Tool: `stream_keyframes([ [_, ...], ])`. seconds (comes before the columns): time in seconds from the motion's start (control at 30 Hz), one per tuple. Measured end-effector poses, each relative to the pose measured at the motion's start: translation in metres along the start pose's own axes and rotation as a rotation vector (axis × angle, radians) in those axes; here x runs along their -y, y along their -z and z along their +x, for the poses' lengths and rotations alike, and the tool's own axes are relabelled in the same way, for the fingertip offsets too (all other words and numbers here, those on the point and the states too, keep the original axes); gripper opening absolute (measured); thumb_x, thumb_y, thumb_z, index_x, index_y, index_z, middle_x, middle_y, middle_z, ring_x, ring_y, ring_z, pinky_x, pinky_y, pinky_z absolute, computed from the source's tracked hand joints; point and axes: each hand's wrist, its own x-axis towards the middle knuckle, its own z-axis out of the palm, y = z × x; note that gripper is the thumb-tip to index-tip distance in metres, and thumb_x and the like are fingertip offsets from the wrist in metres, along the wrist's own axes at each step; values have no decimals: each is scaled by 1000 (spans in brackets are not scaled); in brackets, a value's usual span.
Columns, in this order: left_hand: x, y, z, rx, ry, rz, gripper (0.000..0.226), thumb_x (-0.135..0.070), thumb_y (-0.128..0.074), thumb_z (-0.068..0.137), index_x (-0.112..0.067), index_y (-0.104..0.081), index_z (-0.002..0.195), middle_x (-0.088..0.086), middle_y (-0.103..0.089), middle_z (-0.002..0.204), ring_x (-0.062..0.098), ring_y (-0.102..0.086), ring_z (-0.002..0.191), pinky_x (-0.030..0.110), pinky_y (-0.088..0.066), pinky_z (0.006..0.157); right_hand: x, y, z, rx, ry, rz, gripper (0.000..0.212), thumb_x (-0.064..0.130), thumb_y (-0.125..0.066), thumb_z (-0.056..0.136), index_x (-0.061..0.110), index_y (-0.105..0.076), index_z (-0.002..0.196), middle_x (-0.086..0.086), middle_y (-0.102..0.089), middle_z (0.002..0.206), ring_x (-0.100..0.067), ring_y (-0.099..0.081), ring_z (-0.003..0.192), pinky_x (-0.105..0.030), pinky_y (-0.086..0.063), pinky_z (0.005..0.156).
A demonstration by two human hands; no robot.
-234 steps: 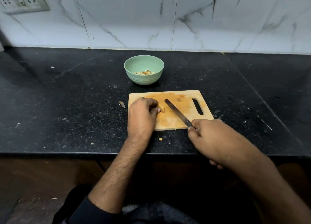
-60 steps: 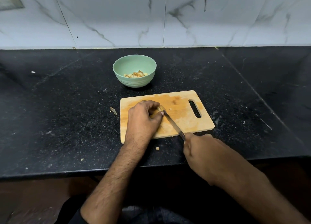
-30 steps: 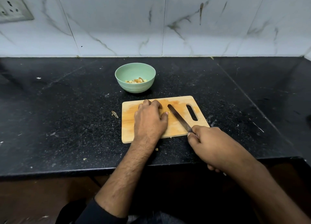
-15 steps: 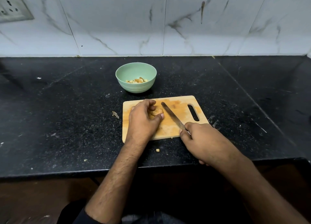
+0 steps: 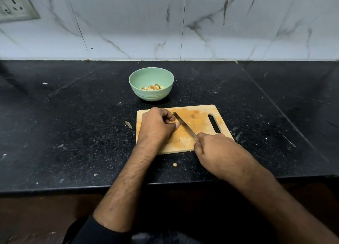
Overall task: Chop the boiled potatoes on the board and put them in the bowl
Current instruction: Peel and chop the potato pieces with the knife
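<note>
Head view looks down on a wooden board (image 5: pixel 200 121) on a black counter (image 5: pixel 73 133). Curled fingers of the left hand (image 5: pixel 157 124) pinch a potato piece (image 5: pixel 172 122) — only a sliver shows between fingertips and thumb. Just right of those fingertips lies the knife (image 5: pixel 185 127) blade, its edge against the piece; the right hand (image 5: pixel 218 152) wraps the handle. Beyond the fingers, well apart, a green bowl (image 5: pixel 151 95) holds chopped potato (image 5: pixel 152 87).

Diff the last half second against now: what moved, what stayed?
The knife swung in until its blade lies against the potato piece held by the left hand. The right hand keeps its grip. Cutting board and bowl stayed put.
</note>
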Motion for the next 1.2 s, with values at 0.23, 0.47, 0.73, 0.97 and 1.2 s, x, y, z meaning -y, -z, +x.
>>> stream_keyframes([
  [0.23, -3, -1, 0, -9, 26, 27, 16, -22, -89, 75, -21, -75, 84, -9, -67, 74, -2, -56, 63, 8, -41, 61, 6, 9, 4, 54, -25, -24, 32, 36, -30, 106, 23, -54, 123, 4, -51, 79, -21, -58, 85, -36, -51, 77],
  [0.47, -6, -1, 3, -15, 46, 56, 15, -21, -89, 75, -22, -74, 80, -4, -70, 80, 8, -63, 73, 24, -54, 76, 15, 5, 19, 137, -63, -35, 31, 24, -35, 105, 19, -50, 132, -3, -54, 93, -21, -53, 71, -38, -50, 69],
  [0.73, -2, -5, 0, -48, 45, 41, 19, -30, -89, 75, -24, -73, 83, -10, -67, 74, 4, -60, 72, 18, -47, 68, -1, 2, -14, 192, -57, 33, 28, 35, -32, 107, 21, -52, 121, 0, -57, 79, -10, -49, 53, -33, -52, 56],
  [0.97, 3, -5, -9, -76, -33, 29, 17, -33, -84, 80, -25, -75, 92, -12, -66, 76, 2, -59, 72, 17, -48, 71, -8, 6, -28, 129, -63, -8, 21, 37, -30, 106, 27, -47, 99, 3, -56, 77, -7, -45, 53, -35, -57, 72],
  [1.2, 12, 4, -15, -61, -61, -22, 24, -22, -86, 78, -26, -70, 96, -11, -67, 84, 3, -58, 74, 4, -46, 66, 3, 11, -14, 14, -34, 15, 24, 37, -32, 105, 25, -52, 100, 3, -59, 77, -12, -54, 59, -34, -52, 68],
])
